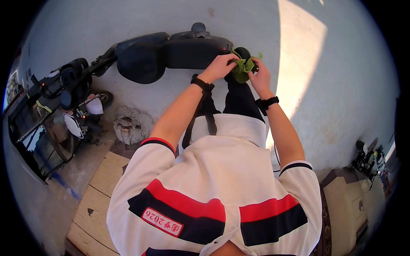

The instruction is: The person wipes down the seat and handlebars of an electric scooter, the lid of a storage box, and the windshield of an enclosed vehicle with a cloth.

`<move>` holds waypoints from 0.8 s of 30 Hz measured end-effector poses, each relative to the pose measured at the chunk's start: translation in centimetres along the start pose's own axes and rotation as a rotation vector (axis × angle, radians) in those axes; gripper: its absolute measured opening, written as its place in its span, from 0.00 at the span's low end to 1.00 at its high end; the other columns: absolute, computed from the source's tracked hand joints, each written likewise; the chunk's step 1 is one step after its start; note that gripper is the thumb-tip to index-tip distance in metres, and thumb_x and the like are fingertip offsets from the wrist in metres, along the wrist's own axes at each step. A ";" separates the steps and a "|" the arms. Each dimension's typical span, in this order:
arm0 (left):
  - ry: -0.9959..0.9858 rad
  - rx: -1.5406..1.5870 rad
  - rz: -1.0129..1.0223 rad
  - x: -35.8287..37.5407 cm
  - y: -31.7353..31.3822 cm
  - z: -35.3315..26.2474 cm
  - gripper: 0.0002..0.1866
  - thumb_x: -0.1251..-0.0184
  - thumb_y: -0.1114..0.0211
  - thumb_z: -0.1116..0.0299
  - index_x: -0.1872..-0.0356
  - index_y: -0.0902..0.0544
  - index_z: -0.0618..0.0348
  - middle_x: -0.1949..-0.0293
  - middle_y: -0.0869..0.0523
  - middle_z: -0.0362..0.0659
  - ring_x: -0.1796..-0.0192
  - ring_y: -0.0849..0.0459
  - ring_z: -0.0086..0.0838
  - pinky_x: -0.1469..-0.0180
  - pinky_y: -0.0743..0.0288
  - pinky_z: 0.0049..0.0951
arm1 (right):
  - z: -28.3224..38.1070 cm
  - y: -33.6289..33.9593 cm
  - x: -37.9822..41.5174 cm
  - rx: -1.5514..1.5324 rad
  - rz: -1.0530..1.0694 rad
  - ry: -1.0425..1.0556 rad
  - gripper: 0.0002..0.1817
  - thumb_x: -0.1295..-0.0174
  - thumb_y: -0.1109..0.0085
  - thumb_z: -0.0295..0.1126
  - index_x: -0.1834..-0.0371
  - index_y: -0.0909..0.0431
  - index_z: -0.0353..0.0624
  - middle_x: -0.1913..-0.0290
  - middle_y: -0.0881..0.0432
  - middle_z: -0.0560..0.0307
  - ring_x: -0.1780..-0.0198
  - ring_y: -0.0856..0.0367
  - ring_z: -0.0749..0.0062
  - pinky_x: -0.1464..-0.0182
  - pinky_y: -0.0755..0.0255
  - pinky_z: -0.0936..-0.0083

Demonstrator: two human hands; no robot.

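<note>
A crumpled green cloth (242,76) is bunched around a dark, rounded object (242,53) beside the end of a long black padded seat (194,53). From the left, my left hand (219,67) pinches the cloth's upper edge between thumb and fingers. On the other side, my right hand (260,78) grips the cloth near its right edge, with its fingers bent. What the dark object is, and what lies inside the cloth, I cannot make out. Black bands circle both wrists.
Parked scooters (81,85) with mirrors stand at the left, by a glass-sided frame (47,145). A rough concrete lump (133,124) sits on the ground near pale boards (102,179). More vehicles (369,160) are at far right. Sunlight crosses the pale surface ahead.
</note>
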State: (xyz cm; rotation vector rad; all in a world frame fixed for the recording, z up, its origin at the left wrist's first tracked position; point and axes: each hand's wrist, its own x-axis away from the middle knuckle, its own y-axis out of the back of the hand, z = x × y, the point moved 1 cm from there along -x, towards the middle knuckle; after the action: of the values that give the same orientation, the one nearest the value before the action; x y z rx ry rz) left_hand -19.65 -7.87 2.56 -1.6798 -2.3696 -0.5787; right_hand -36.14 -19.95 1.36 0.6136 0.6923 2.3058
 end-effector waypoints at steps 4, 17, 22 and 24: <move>0.068 -0.014 -0.090 4.5 3.3 1.6 0.12 0.35 0.35 0.72 0.52 0.18 0.64 0.61 0.12 0.50 0.60 0.13 0.36 0.54 0.21 0.32 | 1.1 -0.6 0.8 0.056 -0.116 0.060 0.17 0.42 0.35 0.28 0.48 0.20 0.46 0.54 0.14 0.49 0.54 0.15 0.51 0.52 0.21 0.63; 0.022 -0.340 -0.463 22.7 15.6 7.5 0.10 0.38 0.31 0.72 0.57 0.16 0.60 0.63 0.17 0.47 0.63 0.16 0.38 0.59 0.24 0.33 | 10.7 -7.2 4.6 0.124 -0.042 0.232 0.09 0.39 0.38 0.28 0.55 0.18 0.45 0.62 0.14 0.52 0.64 0.14 0.61 0.61 0.22 0.68; 0.019 -0.298 -0.622 25.7 17.7 11.0 0.07 0.39 0.30 0.74 0.61 0.16 0.61 0.69 0.20 0.44 0.68 0.20 0.33 0.64 0.26 0.32 | 10.8 -10.1 5.2 0.176 -0.021 0.256 0.08 0.38 0.39 0.30 0.56 0.17 0.45 0.67 0.14 0.52 0.67 0.14 0.57 0.64 0.22 0.64; 0.041 -0.309 -0.623 26.8 17.6 10.8 0.05 0.39 0.30 0.75 0.63 0.16 0.62 0.71 0.21 0.43 0.71 0.22 0.32 0.67 0.28 0.32 | 10.3 -10.1 6.0 0.226 -0.009 0.233 0.08 0.37 0.40 0.30 0.56 0.18 0.46 0.69 0.14 0.51 0.67 0.14 0.54 0.63 0.22 0.61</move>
State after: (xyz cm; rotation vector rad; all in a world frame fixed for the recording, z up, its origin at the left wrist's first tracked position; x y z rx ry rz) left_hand -11.66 24.83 6.14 -0.9613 -2.8785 -1.1072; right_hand -29.76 -6.04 4.36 0.4429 1.0734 2.3312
